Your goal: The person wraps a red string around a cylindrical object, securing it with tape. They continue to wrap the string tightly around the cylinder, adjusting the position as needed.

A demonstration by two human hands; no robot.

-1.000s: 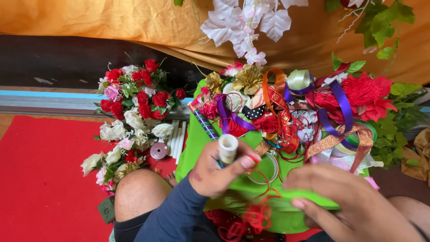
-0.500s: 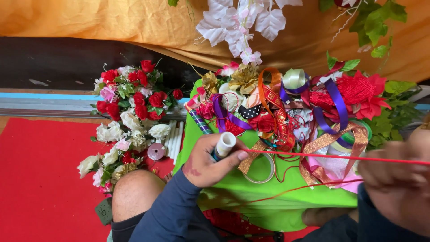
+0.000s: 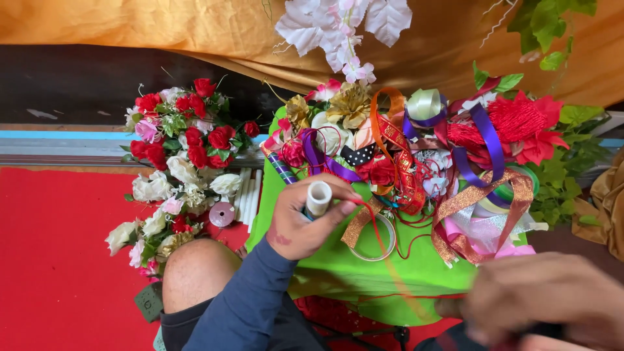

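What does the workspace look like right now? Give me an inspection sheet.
Surface: green tray on the lap, red floor at left.
Job's things: white tube in the left hand; red ribbon runs from it toward the right hand.
Clutter: ribbon pile, tape ring, flower bunch, pink spool.
Grippers: left hand grips the tube; right hand blurred, grip unclear.
Cables: nothing seen.
Surroundings: orange cloth, green leaves.

Glossy satin ribbons (image 3: 481, 140); matt white tube (image 3: 318, 197); glittery gold ribbon (image 3: 478, 198).
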